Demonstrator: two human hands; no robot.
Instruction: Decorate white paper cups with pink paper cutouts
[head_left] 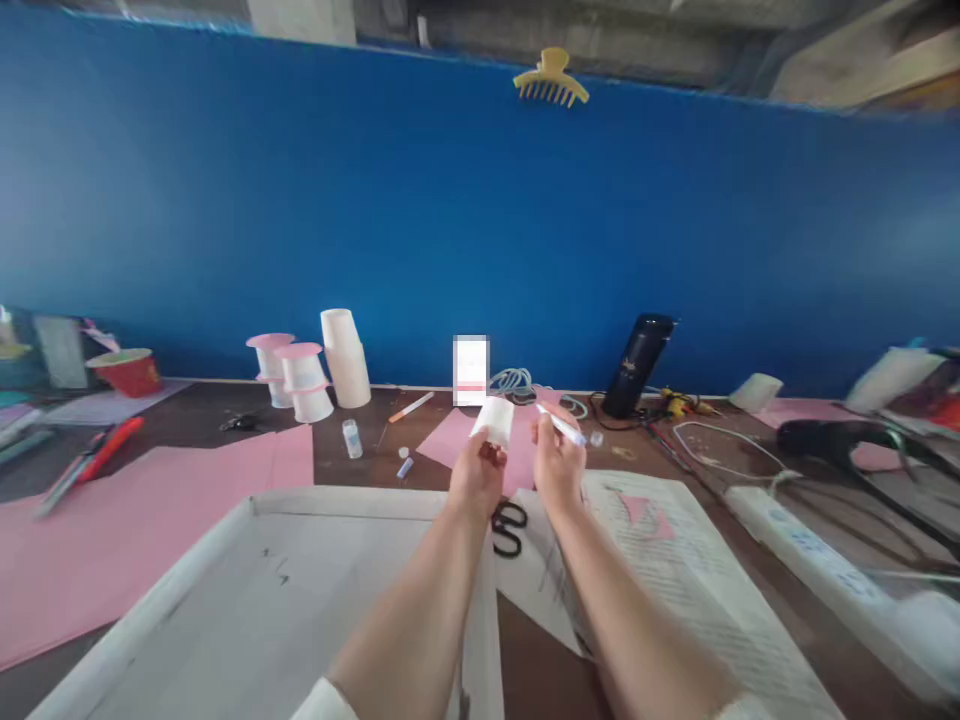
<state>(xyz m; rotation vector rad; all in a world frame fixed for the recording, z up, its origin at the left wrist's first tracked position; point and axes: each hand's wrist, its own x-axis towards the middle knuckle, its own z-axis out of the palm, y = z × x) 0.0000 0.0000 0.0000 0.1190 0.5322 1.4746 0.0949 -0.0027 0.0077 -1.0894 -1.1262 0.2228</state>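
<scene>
My left hand (477, 472) is closed around a small white paper cup (493, 420), held up above the table. Beside it my right hand (558, 460) pinches a thin white pen-like tool (561, 426), its tip pointing toward the cup. Both hands hover over a pink paper piece (454, 436) and black scissors (510, 526) lying on the table.
A white tray (247, 560) lies in front left, a printed sheet (675, 560) at right, large pink paper (135, 510) at left. Stacked white cups (345, 358), pink-topped cups (300, 375), a dark bottle (637, 365), cables, a power strip (802, 540) and a blue wall behind.
</scene>
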